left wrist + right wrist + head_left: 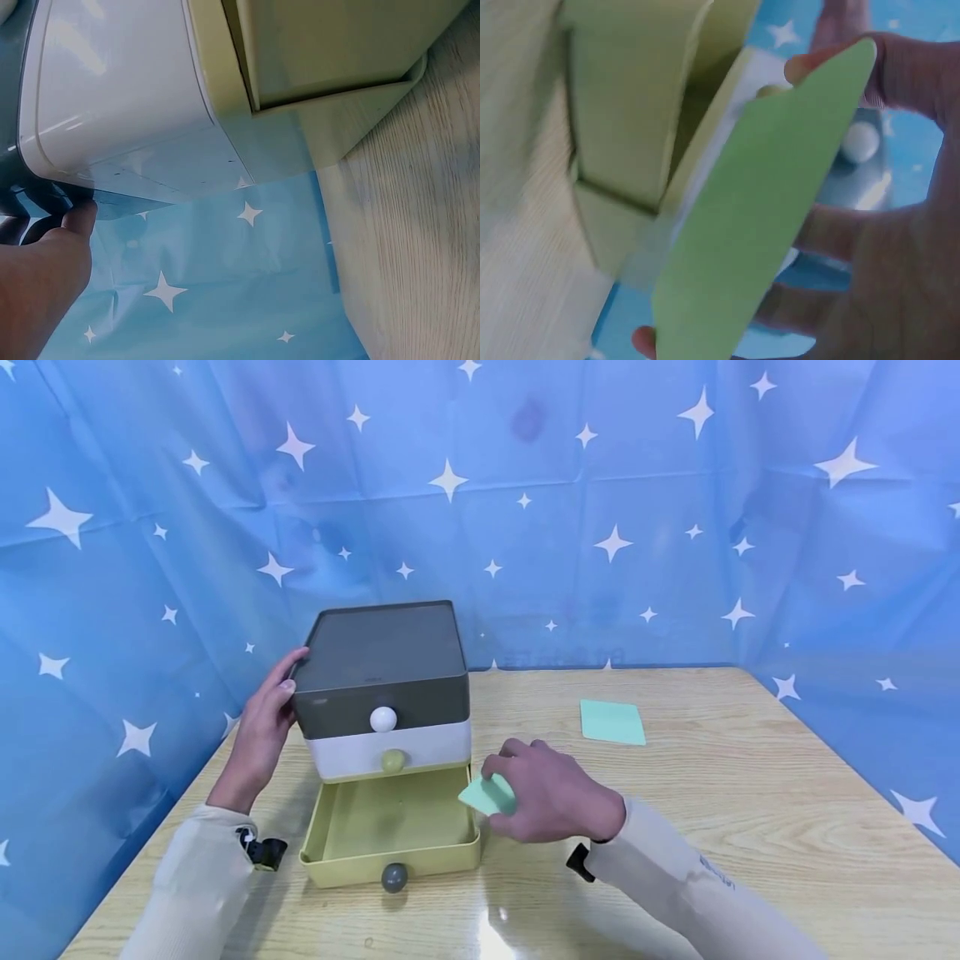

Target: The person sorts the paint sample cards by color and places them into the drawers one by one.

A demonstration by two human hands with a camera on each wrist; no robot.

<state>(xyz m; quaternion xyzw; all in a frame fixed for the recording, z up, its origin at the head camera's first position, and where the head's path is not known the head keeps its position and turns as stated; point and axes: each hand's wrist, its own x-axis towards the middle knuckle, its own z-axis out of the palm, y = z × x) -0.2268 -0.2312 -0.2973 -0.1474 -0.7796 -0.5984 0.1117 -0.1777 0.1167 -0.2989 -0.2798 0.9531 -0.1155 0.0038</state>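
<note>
A small drawer unit [386, 685] stands on the table, dark grey above, white in the middle and yellow-green at the bottom. Its bottom drawer [390, 864] is pulled out, and the visible floor of it is bare. My left hand [258, 727] rests against the unit's upper left side, thumb near the front corner. Just right of the open drawer, my right hand [551, 789] holds a light green card [757, 202] by its edges, between thumb and fingers. In the head view the card's tip reaches over the drawer's right rim.
Another light green card [612, 722] lies flat on the wooden table [750, 793], back right of my right hand. A blue star-patterned cloth [525, 527] hangs behind and along the sides. Round knobs [383, 719] stick out from the drawer fronts.
</note>
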